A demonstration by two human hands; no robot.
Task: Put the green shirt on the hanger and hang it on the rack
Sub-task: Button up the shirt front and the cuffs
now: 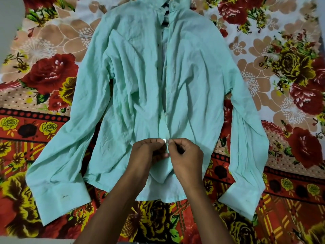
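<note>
The green shirt (140, 81) lies spread flat, front up, on a floral bedsheet, collar at the top and both long sleeves angled outward. Its front placket runs down the middle with small buttons, open near the collar. My left hand (147, 152) and my right hand (186, 154) meet at the lower placket, each pinching the fabric edge at a small white button (163, 140). A dark shape shows inside the collar opening. No rack is in view.
The floral bedsheet (52, 71) with red and yellow roses covers the whole surface. A plain grey strip (10, 18) shows at the far left edge. The shirt cuffs reach close to the near edge on both sides.
</note>
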